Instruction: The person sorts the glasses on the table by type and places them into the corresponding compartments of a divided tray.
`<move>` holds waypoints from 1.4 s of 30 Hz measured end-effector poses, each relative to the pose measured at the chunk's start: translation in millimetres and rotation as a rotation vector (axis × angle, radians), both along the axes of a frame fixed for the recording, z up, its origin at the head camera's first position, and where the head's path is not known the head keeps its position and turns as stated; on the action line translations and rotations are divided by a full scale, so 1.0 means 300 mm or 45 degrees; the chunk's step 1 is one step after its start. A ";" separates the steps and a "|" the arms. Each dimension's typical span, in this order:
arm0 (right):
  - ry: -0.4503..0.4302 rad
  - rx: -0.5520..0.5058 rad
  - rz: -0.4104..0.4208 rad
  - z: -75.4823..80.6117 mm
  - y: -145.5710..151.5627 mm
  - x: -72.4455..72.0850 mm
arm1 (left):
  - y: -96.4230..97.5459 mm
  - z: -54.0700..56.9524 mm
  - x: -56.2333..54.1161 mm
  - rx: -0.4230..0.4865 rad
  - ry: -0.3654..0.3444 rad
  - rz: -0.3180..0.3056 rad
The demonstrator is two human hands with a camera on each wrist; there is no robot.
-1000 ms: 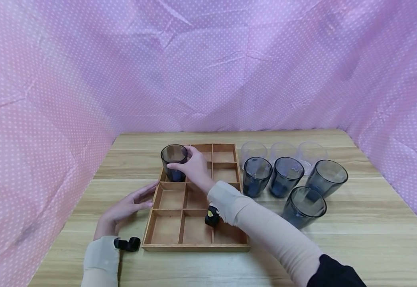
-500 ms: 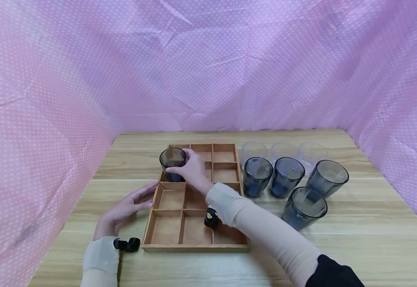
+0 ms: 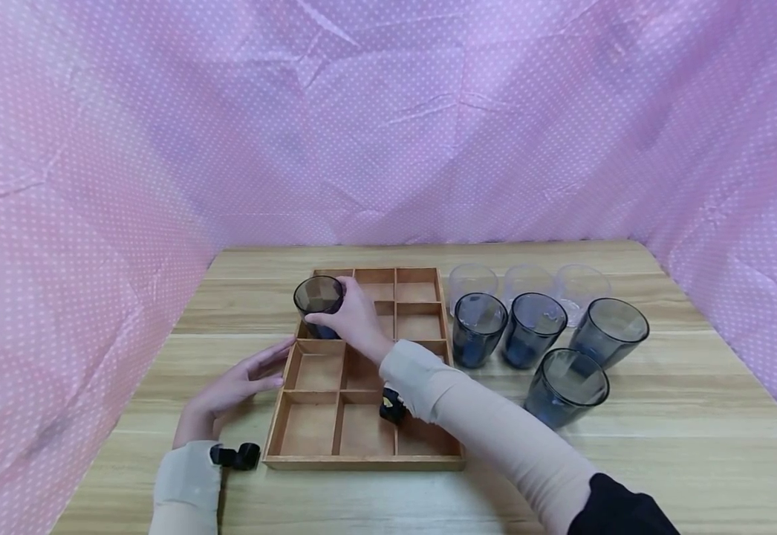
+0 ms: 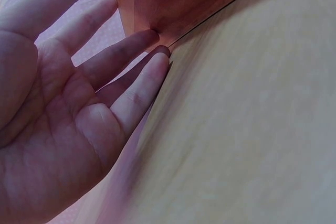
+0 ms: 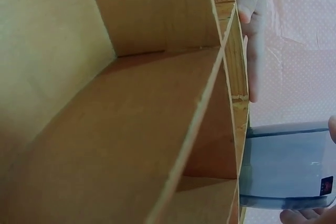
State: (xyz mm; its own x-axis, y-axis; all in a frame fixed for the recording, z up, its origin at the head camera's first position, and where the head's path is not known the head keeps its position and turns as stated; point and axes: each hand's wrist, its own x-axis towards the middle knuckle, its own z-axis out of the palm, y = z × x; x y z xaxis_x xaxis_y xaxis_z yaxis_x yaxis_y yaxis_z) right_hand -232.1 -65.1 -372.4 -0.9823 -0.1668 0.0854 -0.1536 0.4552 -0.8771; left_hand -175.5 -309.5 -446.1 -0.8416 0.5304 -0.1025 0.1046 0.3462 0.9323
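- Pink dotted fabric (image 3: pixel 388 119) backs the wooden table (image 3: pixel 696 423); from the head view, your right hand (image 3: pixel 356 318) grips a smoky glass (image 3: pixel 315 306) at the tray (image 3: pixel 365 464), left column, second row from the back.
- Left wrist view: your left hand (image 4: pixel 63 103), fingers extended, touches the tray's side.
- Right wrist view: your fingertips flank the glass, its label (image 5: pixel 326 185) showing.

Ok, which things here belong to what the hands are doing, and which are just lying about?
In the job:
right hand, holding a dark glass
left hand, touching the wooden tray
probably the four other dark glasses
perhaps the three clear cups

Just there:
pink dotted cloth
table
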 end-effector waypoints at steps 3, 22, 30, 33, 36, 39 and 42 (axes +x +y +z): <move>-0.002 0.009 0.016 0.004 0.003 0.000 | 0.002 0.004 -0.001 0.000 -0.014 -0.001; -0.027 -0.026 0.026 0.007 0.056 0.032 | 0.001 -0.004 -0.008 0.066 -0.003 -0.046; -0.050 -0.003 0.052 0.019 0.094 0.053 | 0.000 0.005 -0.004 0.040 -0.014 -0.030; -0.049 -0.008 0.067 0.024 0.113 0.063 | -0.001 0.006 -0.003 0.041 -0.024 -0.027; -0.045 -0.024 0.086 0.031 0.137 0.074 | -0.002 0.004 -0.004 0.037 -0.031 -0.021; -0.044 -0.052 0.094 0.039 0.163 0.087 | -0.002 0.001 -0.007 0.022 -0.020 -0.019; -0.041 -0.078 0.095 0.044 0.189 0.100 | -0.001 0.000 -0.009 0.021 -0.010 -0.021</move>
